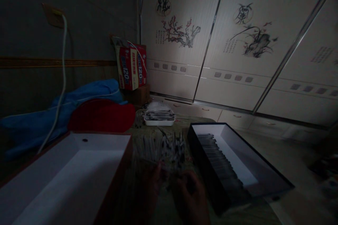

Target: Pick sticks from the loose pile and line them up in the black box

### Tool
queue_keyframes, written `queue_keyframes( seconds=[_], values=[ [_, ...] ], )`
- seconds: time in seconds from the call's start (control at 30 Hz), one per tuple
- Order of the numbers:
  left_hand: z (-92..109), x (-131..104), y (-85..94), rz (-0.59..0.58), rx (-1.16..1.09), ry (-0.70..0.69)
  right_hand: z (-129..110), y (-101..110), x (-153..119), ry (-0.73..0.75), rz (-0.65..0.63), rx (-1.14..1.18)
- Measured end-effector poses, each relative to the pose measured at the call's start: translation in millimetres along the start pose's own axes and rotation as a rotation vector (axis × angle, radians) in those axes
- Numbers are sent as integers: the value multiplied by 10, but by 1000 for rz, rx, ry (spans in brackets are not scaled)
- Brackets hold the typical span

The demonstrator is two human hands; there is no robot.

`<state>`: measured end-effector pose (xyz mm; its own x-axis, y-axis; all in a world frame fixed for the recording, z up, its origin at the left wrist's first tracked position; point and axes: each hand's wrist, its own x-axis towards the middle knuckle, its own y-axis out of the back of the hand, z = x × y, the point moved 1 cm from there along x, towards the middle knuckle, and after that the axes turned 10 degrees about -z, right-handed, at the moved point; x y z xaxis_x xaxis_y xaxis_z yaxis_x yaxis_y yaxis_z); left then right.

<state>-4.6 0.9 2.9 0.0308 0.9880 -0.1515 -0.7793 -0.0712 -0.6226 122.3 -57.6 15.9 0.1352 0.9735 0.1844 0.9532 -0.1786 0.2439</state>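
Note:
Low in the dim head view, my left hand is closed, its fingertips close to a pale slim stick. Whether the fingers grip that stick is too dark to tell. Beside it my right hand is curled in a pinch; whatever sits between its fingers is hidden. Just beyond both hands lies a spread of thin pen-like sticks, some pale and some dark-tipped. To the right, a dark-rimmed box holds a row of similar slim pen-like pieces along its left side.
A large reddish-brown box with a white inside stands at left. Behind the sticks is a white tray of more thin pieces. Red cloth, blue cloth, a white cable and a red carton lie beyond.

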Motion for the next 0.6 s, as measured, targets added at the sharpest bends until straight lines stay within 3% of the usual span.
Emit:
queue_keyframes(
  seconds=[0.2, 0.33, 0.6],
  values=[
    [-11, -18, -36, -25, 70, 16, -3, 8, -9, 127, 6, 25],
    [-14, -39, -27, -26, 69, 18, -25, -25, -45, 241, 79, -43],
    [-69, -87, 17, -80, 133, 23, -17, -16, -19, 126, 13, -77]
  ],
)
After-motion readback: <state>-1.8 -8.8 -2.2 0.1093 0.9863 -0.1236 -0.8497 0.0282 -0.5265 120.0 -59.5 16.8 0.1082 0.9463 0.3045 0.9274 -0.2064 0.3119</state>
